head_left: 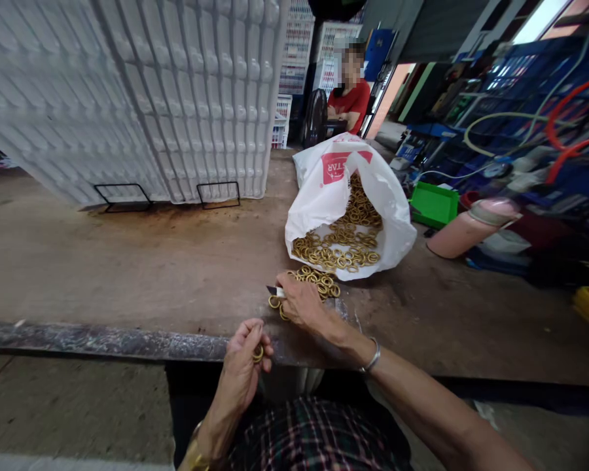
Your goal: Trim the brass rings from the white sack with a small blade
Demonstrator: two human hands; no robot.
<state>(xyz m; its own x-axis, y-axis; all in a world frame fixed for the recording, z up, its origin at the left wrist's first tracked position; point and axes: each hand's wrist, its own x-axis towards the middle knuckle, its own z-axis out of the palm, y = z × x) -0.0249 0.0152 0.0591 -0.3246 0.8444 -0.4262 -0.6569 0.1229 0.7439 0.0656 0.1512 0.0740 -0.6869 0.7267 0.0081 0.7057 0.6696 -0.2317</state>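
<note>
My left hand (pixel 247 356) is closed at the table's front edge, with a brass-coloured ring (pixel 258 354) between its fingers. Whether it holds more than one ring, I cannot tell. Out to the right, my right hand (pixel 302 302) is closed on a small knife (pixel 273 290); its dark pointed blade points left and most of the handle is hidden. Loose rings (pixel 326 286) lie in a small pile under and beside that hand. Just behind the pile, a white sack (pixel 319 208) lies with its torn mouth towards me, and many more such rings are inside.
White ribbed panels (pixel 201 98) stand upright at the back left, with black wire brackets (pixel 218 194) at their foot. Right of the sack are a green tray (pixel 434 204) and a pink cylinder (pixel 474 226). A person in red (pixel 351 101) sits beyond the brown table (pixel 127 275).
</note>
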